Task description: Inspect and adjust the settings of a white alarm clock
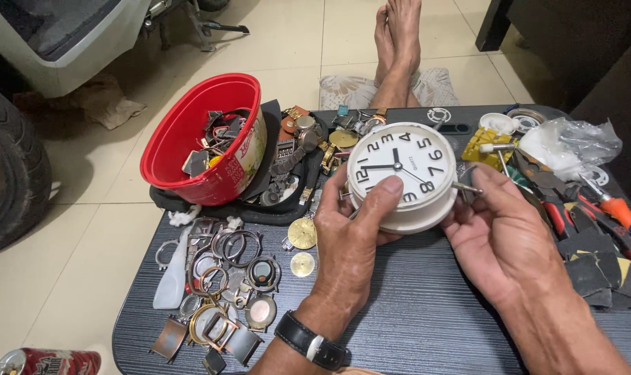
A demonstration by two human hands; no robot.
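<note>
Left hand (347, 243) gripping the white clock (404, 173) with thumb over its face, right hand (499, 236) pinching a thin metal tool (466, 187) at the clock's side, clock held above the dark counter (426, 312), red bowl (204, 139) left of the clock.

Both forearms reach forward from the bottom edge, wrists angled inward. The left hand (347, 239) is raised, knuckles up, its thumb stretched forward and the fingers curled out of sight. The right hand (499, 232) is half-cupped, palm turned left, thumb and forefinger pinched together at the tips.
</note>
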